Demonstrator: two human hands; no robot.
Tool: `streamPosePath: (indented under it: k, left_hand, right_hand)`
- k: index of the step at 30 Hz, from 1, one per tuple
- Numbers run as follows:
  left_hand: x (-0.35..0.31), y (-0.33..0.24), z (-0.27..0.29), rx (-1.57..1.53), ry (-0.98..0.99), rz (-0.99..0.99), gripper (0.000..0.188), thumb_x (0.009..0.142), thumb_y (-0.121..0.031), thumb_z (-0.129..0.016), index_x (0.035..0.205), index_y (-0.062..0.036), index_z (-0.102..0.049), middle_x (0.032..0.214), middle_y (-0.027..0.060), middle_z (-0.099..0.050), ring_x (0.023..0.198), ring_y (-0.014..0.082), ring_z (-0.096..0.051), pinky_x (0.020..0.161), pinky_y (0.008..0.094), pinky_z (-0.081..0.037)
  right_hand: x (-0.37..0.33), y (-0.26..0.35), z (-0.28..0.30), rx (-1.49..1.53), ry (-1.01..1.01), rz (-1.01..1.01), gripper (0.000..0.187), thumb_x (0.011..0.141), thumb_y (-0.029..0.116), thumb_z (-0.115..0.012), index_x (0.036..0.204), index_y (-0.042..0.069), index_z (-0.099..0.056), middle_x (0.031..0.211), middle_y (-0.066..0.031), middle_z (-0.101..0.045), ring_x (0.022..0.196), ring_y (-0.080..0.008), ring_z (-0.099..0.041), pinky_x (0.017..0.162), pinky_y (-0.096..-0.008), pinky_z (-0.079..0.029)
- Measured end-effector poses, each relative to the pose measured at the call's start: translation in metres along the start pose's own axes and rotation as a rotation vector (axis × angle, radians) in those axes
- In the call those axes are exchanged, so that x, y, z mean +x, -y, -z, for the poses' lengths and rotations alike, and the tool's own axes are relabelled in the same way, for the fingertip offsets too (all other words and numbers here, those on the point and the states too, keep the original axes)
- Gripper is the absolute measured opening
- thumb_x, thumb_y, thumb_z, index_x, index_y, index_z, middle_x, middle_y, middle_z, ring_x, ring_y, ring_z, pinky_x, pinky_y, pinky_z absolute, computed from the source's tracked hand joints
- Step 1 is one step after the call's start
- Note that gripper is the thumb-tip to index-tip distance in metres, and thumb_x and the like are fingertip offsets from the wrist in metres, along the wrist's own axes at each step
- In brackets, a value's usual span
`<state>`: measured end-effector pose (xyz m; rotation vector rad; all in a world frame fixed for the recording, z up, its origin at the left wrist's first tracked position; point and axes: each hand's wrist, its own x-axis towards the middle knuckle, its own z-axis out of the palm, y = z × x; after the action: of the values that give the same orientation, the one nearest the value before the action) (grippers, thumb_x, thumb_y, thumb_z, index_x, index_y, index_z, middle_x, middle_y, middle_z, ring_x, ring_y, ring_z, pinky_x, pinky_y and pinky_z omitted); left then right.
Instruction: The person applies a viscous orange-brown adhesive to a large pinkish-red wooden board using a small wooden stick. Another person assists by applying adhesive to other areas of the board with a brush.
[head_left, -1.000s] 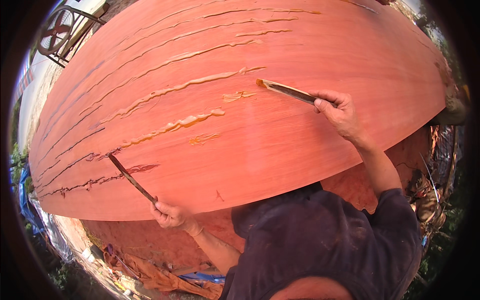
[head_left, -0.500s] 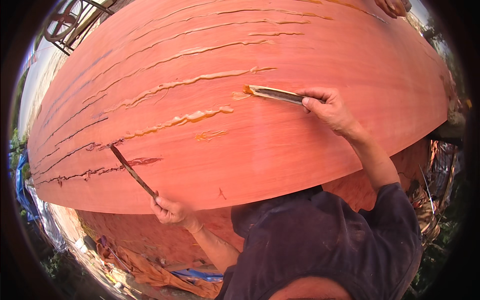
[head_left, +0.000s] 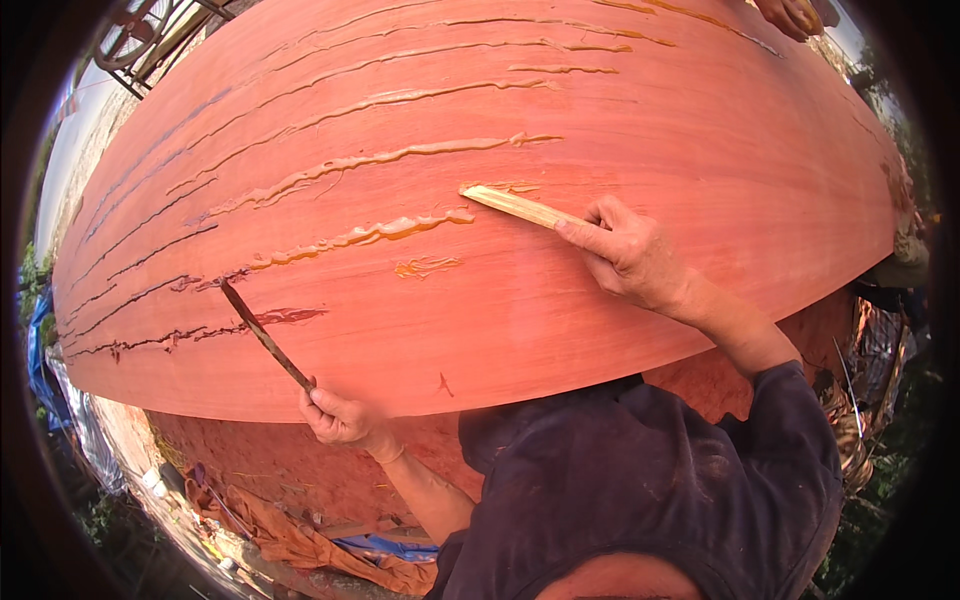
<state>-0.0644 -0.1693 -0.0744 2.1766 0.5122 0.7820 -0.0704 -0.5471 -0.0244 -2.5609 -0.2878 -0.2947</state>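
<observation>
Before me spreads a large curved reddish wooden surface (head_left: pixel 600 290), scored by long cracks. Raised beads of tan and orange paste (head_left: pixel 370 233) run along several of them. My right hand (head_left: pixel 635 255) is closed around a flat pale wooden stick (head_left: pixel 522 208); its tip rests at the surface, close to a thin orange smear (head_left: pixel 517 187). In my left hand (head_left: pixel 337 416), near the surface's lower edge, is a thin dark stick (head_left: pixel 262 335). Its far end reaches a dark-stained crack at the left. Whether that end touches the wood, I cannot tell.
At the top right, another person's hand (head_left: pixel 790 16) is by the surface's far edge. A spoked wheel on a frame (head_left: pixel 130 38) stands at the far left. Below the near edge lie brown cloth (head_left: pixel 300 545) and blue sheeting (head_left: pixel 385 547) on reddish ground.
My right hand has turned over, so the stick's pale face shows instead of its dark one. Its tip has shifted slightly left and nearer me. The left hand keeps almost the same place.
</observation>
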Motion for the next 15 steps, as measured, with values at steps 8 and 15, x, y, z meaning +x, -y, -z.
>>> streamPosePath:
  k: [8, 15]
  left_hand:
    - [0.003, 0.015, 0.002, 0.048, 0.008, 0.084, 0.036, 0.100, -0.022, -0.047, 0.107, 0.0076, -0.066, 0.092, 0.0143, -0.069, 0.077, 0.0210, -0.064, 0.065, 0.0320, -0.051]
    - [0.002, 0.019, 0.000, -0.033, -0.008, -0.021, 0.036, 0.101, -0.022, -0.047, 0.108, 0.0090, -0.065, 0.090, 0.0121, -0.065, 0.076, 0.0201, -0.058, 0.066, 0.0326, -0.047]
  right_hand:
    - [-0.005, -0.010, 0.033, -0.151, -0.045, 0.119, 0.041, 0.077, -0.005, -0.067, 0.115, 0.012, -0.070, 0.086, -0.0099, -0.057, 0.069, -0.0214, -0.058, 0.051, -0.0330, -0.046]
    - [0.012, 0.002, 0.005, -0.099, -0.032, 0.093, 0.041, 0.076, -0.006, -0.064, 0.114, 0.010, -0.069, 0.086, -0.0113, -0.056, 0.068, -0.0230, -0.059, 0.051, -0.0335, -0.048]
